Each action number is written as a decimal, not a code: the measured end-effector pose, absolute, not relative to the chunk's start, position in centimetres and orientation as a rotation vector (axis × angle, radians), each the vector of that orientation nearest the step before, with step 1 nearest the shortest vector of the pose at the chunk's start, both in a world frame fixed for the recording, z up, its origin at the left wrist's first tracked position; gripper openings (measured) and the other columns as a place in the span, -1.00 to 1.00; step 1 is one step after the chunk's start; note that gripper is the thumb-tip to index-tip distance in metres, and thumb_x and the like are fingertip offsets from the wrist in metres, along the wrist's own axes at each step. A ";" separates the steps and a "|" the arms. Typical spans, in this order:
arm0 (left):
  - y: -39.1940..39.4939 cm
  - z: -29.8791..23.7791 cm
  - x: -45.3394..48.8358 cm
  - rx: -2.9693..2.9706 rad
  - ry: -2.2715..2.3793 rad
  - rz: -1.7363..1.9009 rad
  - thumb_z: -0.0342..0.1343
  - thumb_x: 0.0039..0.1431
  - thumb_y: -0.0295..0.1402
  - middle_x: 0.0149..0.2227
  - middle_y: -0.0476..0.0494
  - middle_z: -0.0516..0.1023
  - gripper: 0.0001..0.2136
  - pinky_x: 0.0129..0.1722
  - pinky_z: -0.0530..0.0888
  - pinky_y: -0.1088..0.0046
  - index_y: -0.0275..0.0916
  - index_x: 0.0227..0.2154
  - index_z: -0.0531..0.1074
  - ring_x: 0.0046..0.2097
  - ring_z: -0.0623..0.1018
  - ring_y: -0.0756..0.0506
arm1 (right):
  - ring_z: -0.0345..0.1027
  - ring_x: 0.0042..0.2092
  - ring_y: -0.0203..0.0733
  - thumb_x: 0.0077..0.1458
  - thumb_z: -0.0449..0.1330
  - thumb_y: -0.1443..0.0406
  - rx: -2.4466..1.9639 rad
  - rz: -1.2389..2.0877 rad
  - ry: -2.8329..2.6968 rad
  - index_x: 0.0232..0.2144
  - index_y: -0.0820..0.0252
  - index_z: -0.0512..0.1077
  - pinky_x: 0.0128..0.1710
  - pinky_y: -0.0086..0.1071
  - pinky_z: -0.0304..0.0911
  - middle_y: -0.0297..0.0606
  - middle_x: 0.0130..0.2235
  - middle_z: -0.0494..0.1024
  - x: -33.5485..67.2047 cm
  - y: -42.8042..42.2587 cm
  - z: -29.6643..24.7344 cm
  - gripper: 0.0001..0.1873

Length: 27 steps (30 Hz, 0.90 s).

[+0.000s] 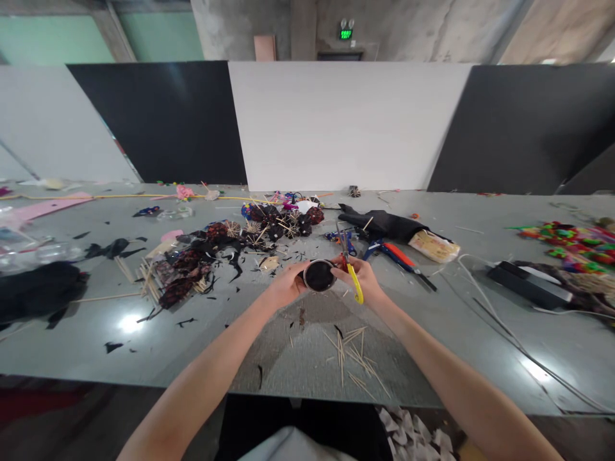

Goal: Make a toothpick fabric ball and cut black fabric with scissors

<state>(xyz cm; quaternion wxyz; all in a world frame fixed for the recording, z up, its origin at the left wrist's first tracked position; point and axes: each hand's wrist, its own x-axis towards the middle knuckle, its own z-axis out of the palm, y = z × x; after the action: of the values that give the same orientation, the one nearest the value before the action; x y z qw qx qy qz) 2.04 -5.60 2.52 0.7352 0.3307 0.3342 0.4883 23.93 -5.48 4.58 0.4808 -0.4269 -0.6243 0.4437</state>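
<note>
Dark round piece [319, 276] with a pale rim is held above the grey tabletop [192, 352] in the head view, its dark face turned up between two bare hands. The left hand [288, 283] has its fingers closed on the side to the piece's left; the right hand [364, 276] grips yellow-handled scissors [355, 282] just right of the piece, while its fingertips touch the rim. The blades point away beyond the piece, and whether they are parted is too small to make out. For a good hold, I would let the left hand bear most of the weight, press the rim evenly rather than pinch one spot, and keep the blades clear of the fingers while the right fingertips work the edge. Counting around the piece: one dark round piece, one pair of scissors, one orange-and-blue tool [398, 254] to its right, one length of black cloth [384, 222] beyond it to the right, with one pale block [435, 246] at its end, and one black box [528, 285] well off to its right. Nearer the person than the piece lie more than ten loose sticks [341, 358], overlapping too much for an exact count; beyond it, leftward, several spiky dark balls [276, 225] crowd together, likewise uncountable.
</note>
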 end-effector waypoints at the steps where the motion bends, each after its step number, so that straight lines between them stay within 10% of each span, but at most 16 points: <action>1: -5.7 2.5 2.2 0.657 0.707 1.043 0.26 0.25 -0.24 -0.23 -0.26 0.70 -0.78 -0.18 0.61 0.29 -0.33 -0.27 0.63 -0.23 0.66 -0.17 | 0.35 -0.33 -0.20 -0.15 0.48 -0.03 -1.033 1.088 -1.525 -0.26 0.21 0.56 -0.29 -0.35 0.26 -0.27 -0.35 0.55 23.9 -5.5 4.6 -0.49; 14: -5.4 2.3 2.1 0.293 0.616 1.032 0.11 0.38 -0.17 -0.40 -0.18 0.69 -0.67 -0.20 0.60 0.36 -0.33 -0.35 0.58 -0.36 0.66 -0.12 | 0.27 -0.36 -0.27 -0.14 0.49 -0.01 -1.025 1.177 -1.467 -0.27 0.22 0.52 -0.32 -0.37 0.19 -0.33 -0.36 0.48 23.5 -6.1 4.7 -0.48; 27: -6.6 1.8 5.0 0.398 0.445 1.089 -0.05 0.43 -0.37 -0.05 -0.27 0.69 -0.68 0.06 0.51 0.39 -0.37 -0.09 0.61 -0.03 0.67 -0.13 | 0.33 -0.30 -0.23 -0.13 0.50 0.03 -0.954 1.198 -1.489 -0.31 0.17 0.53 -0.26 -0.36 0.25 -0.32 -0.33 0.53 22.4 -7.0 4.8 -0.56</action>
<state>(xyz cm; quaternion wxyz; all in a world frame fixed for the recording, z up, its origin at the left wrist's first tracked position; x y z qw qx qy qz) 5.01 -6.58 1.79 0.8134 0.1862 0.2087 0.5101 22.37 -6.97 4.77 0.4821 -0.3913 -0.6107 0.4915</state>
